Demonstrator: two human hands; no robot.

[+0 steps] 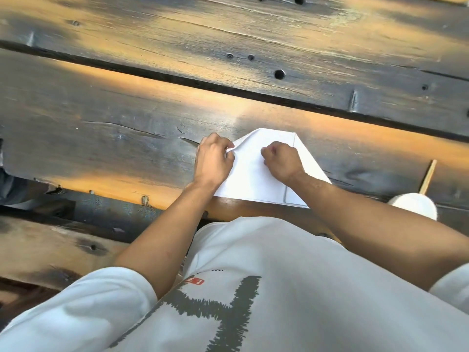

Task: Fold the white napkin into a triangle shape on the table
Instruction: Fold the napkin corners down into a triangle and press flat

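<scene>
Both hands on it: my left hand (213, 160) pinches a raised corner of the white folded paper napkin (256, 174); my right hand (281, 161), fingers curled, presses its middle. Napkin lies flat near the dark weathered plank table's (127, 138) near edge.

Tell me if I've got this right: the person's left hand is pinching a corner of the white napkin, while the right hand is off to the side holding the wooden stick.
Not quite. The head view shows the left hand pinching a corner of the white napkin, but the right hand presses down on the napkin itself. The wooden stick lies untouched on the table, further right.
</scene>
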